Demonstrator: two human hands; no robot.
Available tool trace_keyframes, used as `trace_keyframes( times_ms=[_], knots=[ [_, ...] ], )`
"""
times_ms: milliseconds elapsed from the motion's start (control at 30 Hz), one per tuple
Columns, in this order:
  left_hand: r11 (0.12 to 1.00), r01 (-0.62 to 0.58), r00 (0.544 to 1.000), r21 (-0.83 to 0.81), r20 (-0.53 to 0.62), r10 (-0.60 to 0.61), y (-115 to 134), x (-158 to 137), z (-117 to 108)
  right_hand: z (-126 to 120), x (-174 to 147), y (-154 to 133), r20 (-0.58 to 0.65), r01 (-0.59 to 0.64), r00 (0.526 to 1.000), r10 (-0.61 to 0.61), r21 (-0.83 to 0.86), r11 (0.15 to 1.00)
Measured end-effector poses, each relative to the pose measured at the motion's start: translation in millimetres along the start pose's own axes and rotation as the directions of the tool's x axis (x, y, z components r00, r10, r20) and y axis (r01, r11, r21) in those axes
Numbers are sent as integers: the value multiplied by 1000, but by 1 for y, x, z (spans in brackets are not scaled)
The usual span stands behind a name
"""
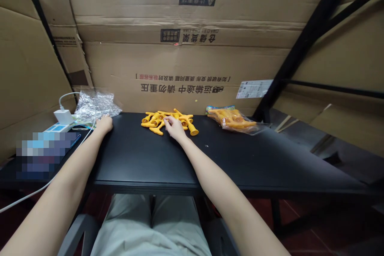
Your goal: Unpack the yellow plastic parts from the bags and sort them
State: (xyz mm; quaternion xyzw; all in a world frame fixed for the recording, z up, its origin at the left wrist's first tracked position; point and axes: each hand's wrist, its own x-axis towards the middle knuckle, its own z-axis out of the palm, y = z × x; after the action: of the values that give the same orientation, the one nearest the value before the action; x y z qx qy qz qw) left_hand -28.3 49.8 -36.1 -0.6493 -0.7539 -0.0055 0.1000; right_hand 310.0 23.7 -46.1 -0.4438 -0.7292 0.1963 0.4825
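My left hand rests at the front right corner of a heap of crinkled clear plastic bags. Its fingers are curled, and what they hold, if anything, is hidden. My right hand reaches into a loose pile of yellow plastic pieces at the back of the black table. Thumb and forefinger are closed on one yellow piece in the pile. Some pieces are branched, and a flared, hollow one lies just right of my right hand.
A clear bag of similar yellow pieces lies right of the pile. At the left are a white charger with its cable, a power strip and a blurred-out device. Cardboard walls the black table.
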Motion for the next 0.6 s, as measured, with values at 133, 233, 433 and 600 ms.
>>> trace_keyframes(
  times_ms=[133, 233, 433, 600],
  knots=[
    [999, 4, 1000, 46, -26, -3, -1, -5, -8, 0, 0, 0, 5, 2, 1000, -2, 15, 1000],
    [995, 98, 995, 5, 17, -98, -1, -6, -15, 0, 0, 0, 9, 9, 1000, -9, 5, 1000],
    [996, 86, 996, 16, -1, -86, -5, -8, -17, 0, -1, 1, 7, 19, 1000, -19, -14, 1000],
    [999, -26, 995, -25, -97, 24, -5, -12, -13, 0, 0, 2, 17, 20, 1000, -20, -13, 1000]
  ],
)
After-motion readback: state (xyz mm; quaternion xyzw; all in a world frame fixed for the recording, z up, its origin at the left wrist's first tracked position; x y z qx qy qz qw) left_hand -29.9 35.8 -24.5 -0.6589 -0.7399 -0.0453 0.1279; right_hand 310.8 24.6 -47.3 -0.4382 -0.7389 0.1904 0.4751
